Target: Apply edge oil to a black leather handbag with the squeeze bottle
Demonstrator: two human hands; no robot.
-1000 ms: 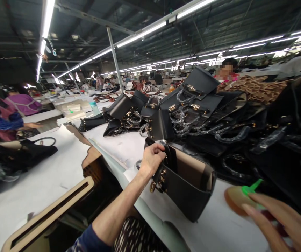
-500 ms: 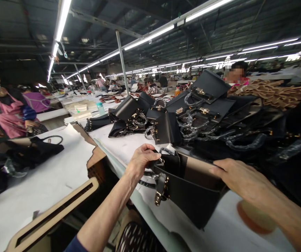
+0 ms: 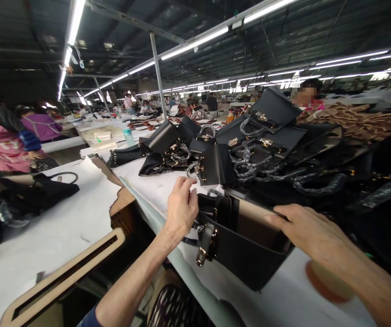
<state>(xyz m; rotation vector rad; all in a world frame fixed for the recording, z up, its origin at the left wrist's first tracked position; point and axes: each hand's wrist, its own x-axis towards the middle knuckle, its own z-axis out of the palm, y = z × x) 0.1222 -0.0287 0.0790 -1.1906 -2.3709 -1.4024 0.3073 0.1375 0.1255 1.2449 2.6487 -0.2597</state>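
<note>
A black handbag (image 3: 246, 254) with a beige lining (image 3: 253, 218) lies on the white table, its mouth gaping toward me. My right hand (image 3: 297, 222) pinches the upper rim at its right end, thumb on the inner side. Beside the bag's left end is my left hand (image 3: 181, 206), its fingers loosely curled and the index finger apart from the thumb, with nothing visible between them. A gold zipper pull (image 3: 215, 212) hangs at the dark inner pocket. The strap with gold buckle (image 3: 204, 250) hangs over the front, and the plastic-wrapped handle is partly hidden.
A heap of black handbags (image 3: 266, 141) with wrapped handles rises behind and to the right. A round amber object (image 3: 328, 281) lies under my right forearm. A slotted tan board (image 3: 69, 272) is at lower left. Another person in a pink apron (image 3: 4, 141) stands at left.
My left hand has let go of the zipper pull and drawn back left of the bag. The right hand keeps its hold on the rim, and the bag's front has shifted slightly up.
</note>
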